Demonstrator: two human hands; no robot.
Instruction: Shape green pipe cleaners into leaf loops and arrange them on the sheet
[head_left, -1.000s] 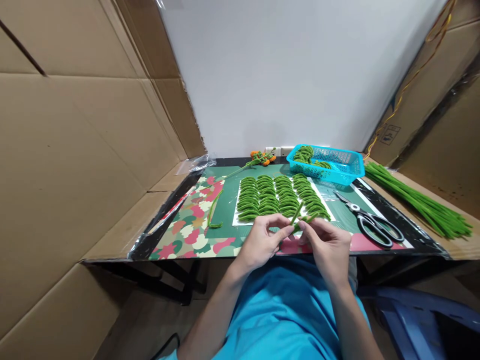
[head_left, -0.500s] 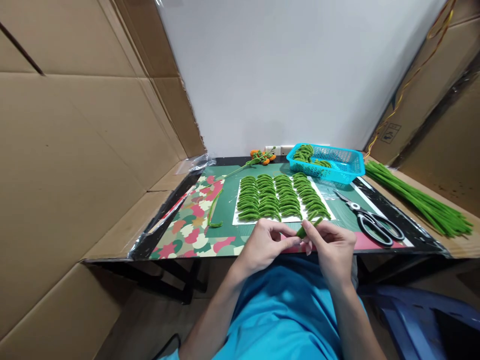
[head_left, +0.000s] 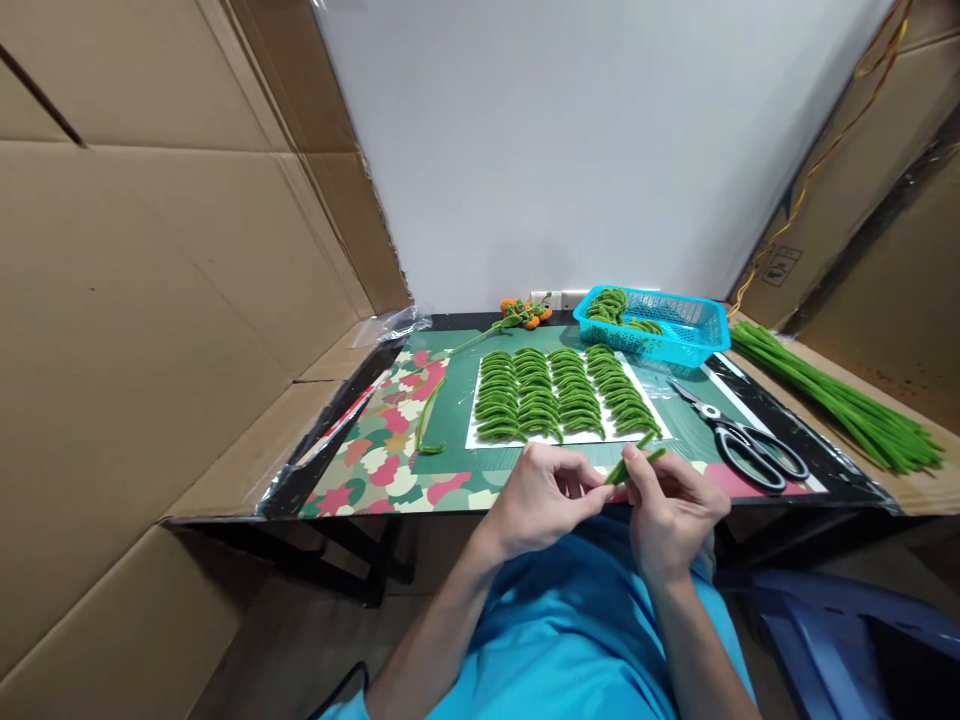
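Between my two hands is a short green pipe cleaner (head_left: 617, 473), doubled into a narrow leaf-like shape; its ends stick up past my right fingers. My left hand (head_left: 551, 490) pinches its left end between thumb and fingertips. My right hand (head_left: 670, 500) grips it farther right, thumb on top. Just beyond my hands lies a white sheet (head_left: 470, 437) bearing four columns of curved green pipe-cleaner leaves (head_left: 536, 395). Black-handled scissors (head_left: 739, 440) rest right of my right hand, blades slightly apart.
A blue plastic basket (head_left: 694, 345) with more green pieces stands at the back right. Beside it lies a bundle of green pipe cleaners (head_left: 840, 400). An orange flower stem (head_left: 517, 318) lies at the back, a bent green stem (head_left: 425, 415) left of the sheet. Cardboard walls flank the table.
Both hands have shifted slightly right with the pipe cleaner. Its upright end, seen earlier between the hands, now lies tilted toward my right hand, alongside the other end.
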